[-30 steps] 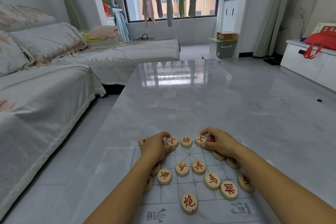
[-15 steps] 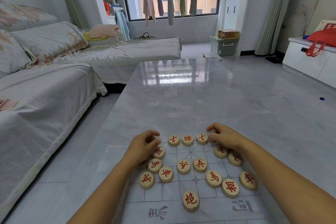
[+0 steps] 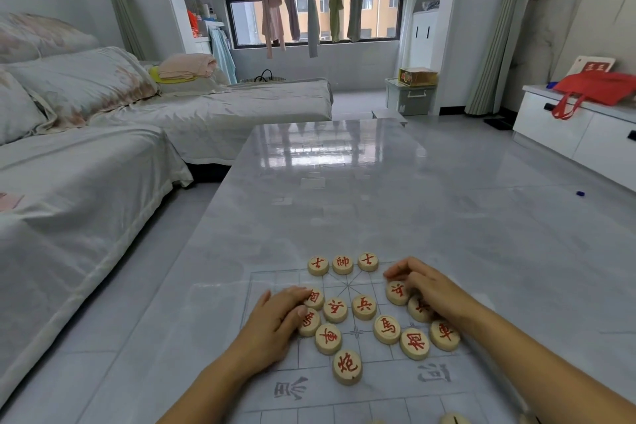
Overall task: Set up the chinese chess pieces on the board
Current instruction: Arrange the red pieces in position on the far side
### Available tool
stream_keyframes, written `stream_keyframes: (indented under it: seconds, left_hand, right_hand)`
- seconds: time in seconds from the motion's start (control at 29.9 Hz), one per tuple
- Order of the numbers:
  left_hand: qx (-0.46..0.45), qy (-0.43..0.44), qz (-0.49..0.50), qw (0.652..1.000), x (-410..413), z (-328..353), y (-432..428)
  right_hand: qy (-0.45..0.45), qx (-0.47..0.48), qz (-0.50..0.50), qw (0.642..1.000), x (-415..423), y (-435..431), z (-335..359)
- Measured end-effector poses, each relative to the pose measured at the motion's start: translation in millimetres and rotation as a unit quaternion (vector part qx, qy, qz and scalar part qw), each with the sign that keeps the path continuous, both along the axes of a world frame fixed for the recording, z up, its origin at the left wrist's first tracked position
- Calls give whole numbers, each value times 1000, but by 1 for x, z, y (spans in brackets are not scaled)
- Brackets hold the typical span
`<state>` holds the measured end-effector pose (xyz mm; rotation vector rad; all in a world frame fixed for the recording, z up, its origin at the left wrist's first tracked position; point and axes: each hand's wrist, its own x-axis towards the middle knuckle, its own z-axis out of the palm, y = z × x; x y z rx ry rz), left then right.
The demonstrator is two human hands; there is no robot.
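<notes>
A thin printed chess board (image 3: 378, 385) lies on the near end of the table. Three round wooden pieces with red characters (image 3: 342, 264) stand side by side on its far edge. Several more red-lettered pieces (image 3: 363, 306) lie loose on the grid nearer me. My left hand (image 3: 275, 323) rests at the left of that cluster, its fingertips and thumb touching two pieces (image 3: 315, 299). My right hand (image 3: 426, 289) hovers loosely curled over two pieces (image 3: 395, 293) at the right, fingertips near the far line. No piece shows in either hand.
The board sits on a glossy grey marble table (image 3: 344, 200) that stretches away from me. A covered sofa (image 3: 86, 182) runs along the left. At the right stands a white cabinet (image 3: 585, 138) with a red bag. More pieces (image 3: 454, 418) peek in at the bottom edge.
Both hands have drawn back from the far row of three pieces. My left hand came down onto the left pieces, and my right hand shifted right above the right ones.
</notes>
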<state>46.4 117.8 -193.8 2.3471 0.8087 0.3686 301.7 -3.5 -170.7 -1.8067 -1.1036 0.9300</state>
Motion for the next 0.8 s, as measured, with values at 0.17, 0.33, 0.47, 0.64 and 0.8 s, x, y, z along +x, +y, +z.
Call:
stream_keyframes:
  seconds: [0.17,0.33,0.47,0.64,0.8]
  left_hand:
    - [-87,-72,54,992,-10,7,-4]
    - [-172,-172,134,961,-20,6,3]
    - [-177,-171,127,961,-20,2,0]
    - [-166,-180,136,960,-23,1,1]
    - [-191,-113,77,972,-32,8,10]
  right_hand:
    - [40,22,-18,999,11,-21,6]
    - [45,71,-107,991,20,-39,-2]
    - [33,76,-97,992,17,-35,-8]
    - [70,85,-114,987,22,-36,-5]
    - [44,74,-108,990,19,-35,-7]
